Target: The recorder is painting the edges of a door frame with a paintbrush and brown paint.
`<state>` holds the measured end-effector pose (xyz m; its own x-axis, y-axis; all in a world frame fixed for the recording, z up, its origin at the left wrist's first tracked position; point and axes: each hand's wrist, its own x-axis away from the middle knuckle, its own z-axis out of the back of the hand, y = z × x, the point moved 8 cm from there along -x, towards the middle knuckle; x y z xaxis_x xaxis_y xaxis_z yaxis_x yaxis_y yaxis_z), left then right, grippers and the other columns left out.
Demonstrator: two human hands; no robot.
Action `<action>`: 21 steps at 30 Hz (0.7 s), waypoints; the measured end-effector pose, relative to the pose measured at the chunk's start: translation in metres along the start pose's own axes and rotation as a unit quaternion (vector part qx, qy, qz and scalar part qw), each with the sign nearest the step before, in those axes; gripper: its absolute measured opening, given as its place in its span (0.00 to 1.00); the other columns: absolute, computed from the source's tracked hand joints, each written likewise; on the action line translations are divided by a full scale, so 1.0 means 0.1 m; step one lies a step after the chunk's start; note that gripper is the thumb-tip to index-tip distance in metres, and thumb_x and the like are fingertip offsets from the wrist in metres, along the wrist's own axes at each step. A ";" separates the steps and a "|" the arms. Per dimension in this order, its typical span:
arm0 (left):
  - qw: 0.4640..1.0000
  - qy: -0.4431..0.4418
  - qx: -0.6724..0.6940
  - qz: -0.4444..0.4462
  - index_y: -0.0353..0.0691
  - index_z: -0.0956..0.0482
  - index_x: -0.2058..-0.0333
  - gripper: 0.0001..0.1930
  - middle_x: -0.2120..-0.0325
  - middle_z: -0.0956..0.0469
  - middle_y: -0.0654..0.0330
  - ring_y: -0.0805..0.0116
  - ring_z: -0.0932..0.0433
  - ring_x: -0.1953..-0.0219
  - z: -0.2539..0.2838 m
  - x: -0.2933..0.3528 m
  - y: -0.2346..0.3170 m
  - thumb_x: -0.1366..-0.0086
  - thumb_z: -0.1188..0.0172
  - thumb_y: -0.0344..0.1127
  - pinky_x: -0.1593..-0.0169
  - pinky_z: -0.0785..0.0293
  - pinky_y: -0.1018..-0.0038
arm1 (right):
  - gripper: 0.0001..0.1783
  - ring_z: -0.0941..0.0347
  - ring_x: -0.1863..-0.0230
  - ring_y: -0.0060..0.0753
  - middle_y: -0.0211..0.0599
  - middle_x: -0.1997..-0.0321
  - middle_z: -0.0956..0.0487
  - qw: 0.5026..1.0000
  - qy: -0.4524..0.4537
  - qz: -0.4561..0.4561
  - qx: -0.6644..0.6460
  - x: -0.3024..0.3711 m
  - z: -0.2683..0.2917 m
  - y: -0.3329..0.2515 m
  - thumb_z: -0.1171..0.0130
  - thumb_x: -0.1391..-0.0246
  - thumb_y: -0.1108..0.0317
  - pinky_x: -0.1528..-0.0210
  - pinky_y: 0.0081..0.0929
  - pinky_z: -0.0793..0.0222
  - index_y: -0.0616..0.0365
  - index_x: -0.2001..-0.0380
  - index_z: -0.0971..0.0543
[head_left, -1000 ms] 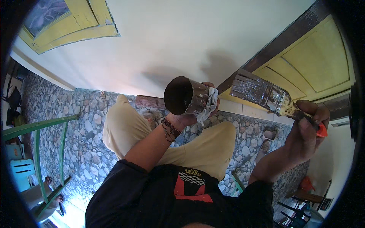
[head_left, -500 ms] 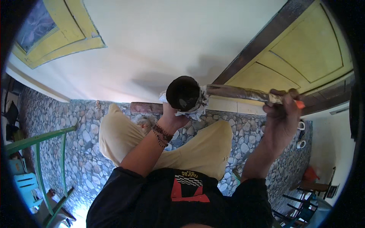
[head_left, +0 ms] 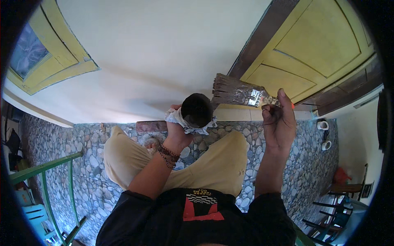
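Note:
In front of my bent knees, my left hand (head_left: 178,134) grips a dark round can (head_left: 197,110) from its near left side. Crumpled whitish material (head_left: 176,117) is wrapped around the can, whose mouth faces up and looks dark inside. To the right, my right hand (head_left: 280,125) holds a wide paintbrush (head_left: 233,90) by its handle, with thumb and fingers closed on it. The brush lies nearly level, its clumped brown bristles pointing left, beside and slightly above the can's rim in the picture. I cannot tell whether the bristles touch the rim.
A pale wall (head_left: 156,53) rises ahead, with a yellow-framed window (head_left: 30,53) at left. The yellow door (head_left: 316,49) has a brown frame (head_left: 262,41). On the pebble floor (head_left: 94,160) lies a reddish block (head_left: 150,126). Green metal bars (head_left: 47,167) stand left; dark chairs (head_left: 332,217) stand right.
The brush has turned from its narrow edge to show its broad face. My right hand has moved left and its grip has shifted. The can sits slightly lower in the picture.

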<state>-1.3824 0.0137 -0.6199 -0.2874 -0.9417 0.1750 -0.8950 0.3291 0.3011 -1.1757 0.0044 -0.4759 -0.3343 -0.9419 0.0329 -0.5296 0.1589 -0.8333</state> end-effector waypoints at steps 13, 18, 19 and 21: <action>0.991 0.091 -0.046 -0.089 0.37 0.30 0.59 0.18 0.61 0.26 0.55 0.62 0.27 0.56 0.03 0.01 0.10 0.41 0.58 0.44 0.50 0.33 0.68 | 0.08 0.27 0.85 0.26 0.37 0.79 0.25 0.985 0.032 0.165 0.043 0.21 0.18 -0.56 0.43 0.50 0.68 0.86 0.19 0.27 0.59 0.72 0.30; 0.988 0.066 -0.054 -0.131 0.34 0.31 0.60 0.18 0.63 0.28 0.55 0.64 0.29 0.57 0.04 -0.03 0.13 0.41 0.58 0.42 0.49 0.35 0.70 | 0.10 0.31 0.91 0.27 0.37 0.84 0.28 0.972 0.004 0.195 0.129 0.34 0.05 -0.51 0.41 0.52 0.70 0.92 0.20 0.31 0.61 0.75 0.33; 0.989 0.061 -0.055 -0.126 0.34 0.31 0.60 0.18 0.63 0.28 0.55 0.64 0.29 0.57 0.06 -0.02 0.11 0.41 0.58 0.42 0.49 0.35 0.70 | 0.10 0.32 0.92 0.26 0.36 0.85 0.29 0.965 0.015 0.215 0.148 0.37 0.05 -0.54 0.41 0.53 0.71 0.92 0.19 0.33 0.61 0.75 0.33; 0.982 0.028 -0.076 -0.171 0.33 0.31 0.61 0.17 0.62 0.29 0.56 0.65 0.30 0.57 0.01 -0.04 0.18 0.40 0.59 0.39 0.49 0.37 0.72 | 0.10 0.33 0.92 0.25 0.35 0.85 0.29 0.964 0.006 0.219 0.153 0.39 0.00 -0.55 0.40 0.53 0.72 0.93 0.18 0.34 0.61 0.75 0.33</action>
<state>-1.3977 0.0228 -0.6165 0.0440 -0.9951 0.0890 -0.8735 0.0049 0.4868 -1.1595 -0.0412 -0.4294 -0.4843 -0.8001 -0.3540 -0.0820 0.4443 -0.8921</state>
